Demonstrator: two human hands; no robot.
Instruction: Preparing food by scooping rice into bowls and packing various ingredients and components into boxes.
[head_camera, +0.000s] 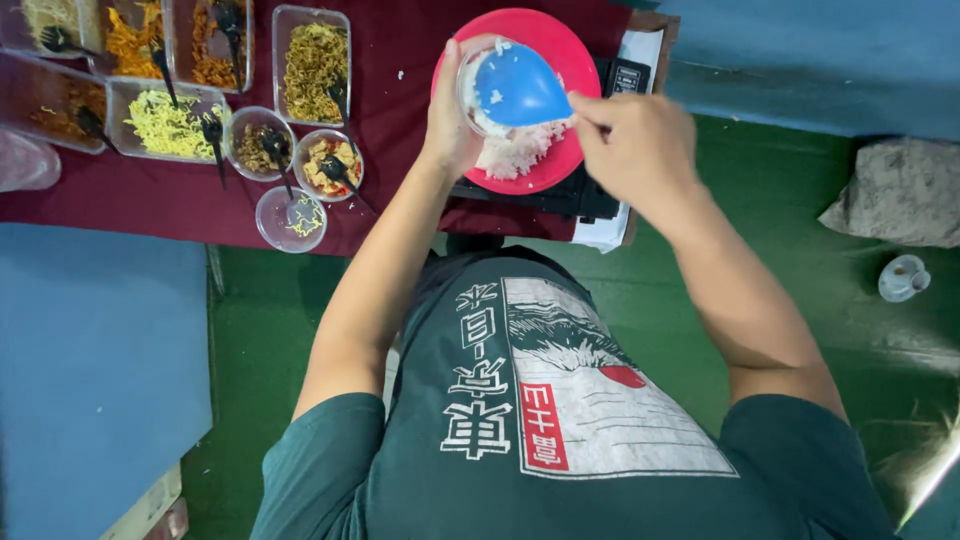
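A: Head view: left hand (450, 125) wraps a clear cup (478, 100) tipped over the red plate (560, 50). Right hand (640, 140) pinches a blue scoop (520, 85), just beside the left.

B: Rice (525, 150)?

A: Under the scoop, on the plate. Risk: grains spilling onto the surface (390, 110); the heap sits near the rim.

We see one small screen: a pale rectangular display (627, 77) on the black scale (585, 195) under the red plate (575, 60).
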